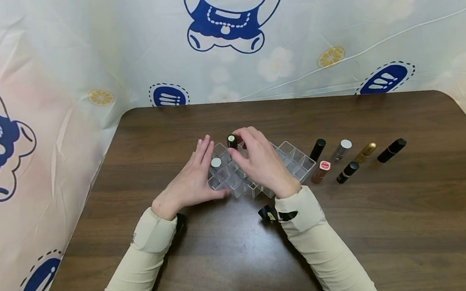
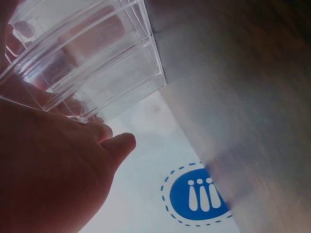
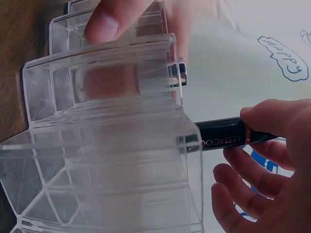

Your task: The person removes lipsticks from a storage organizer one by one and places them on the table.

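A clear, stepped plastic organizer (image 1: pixel 294 161) with many compartments stands on the table. My left hand (image 1: pixel 192 179) rests against its left end, fingers extended along the side and thumb (image 3: pixel 104 26) at the front. In my right hand (image 1: pixel 265 163), thumb and fingers pinch a black lipstick tube (image 3: pixel 223 133) with small lettering. The tube's lower end is just inside the organizer's upper rim, seen through the plastic in the right wrist view. A white-topped tube (image 1: pixel 215 162) sits in a compartment beside my left hand.
Right of the organizer stand several lipstick tubes: a black one (image 1: pixel 318 149), a brown one with a pink top (image 1: pixel 321 172), a silver one (image 1: pixel 341 150), a gold one (image 1: pixel 365 152) and two more black ones. A printed cloth (image 1: pixel 124 48) hangs behind the brown table (image 1: pixel 430 216).
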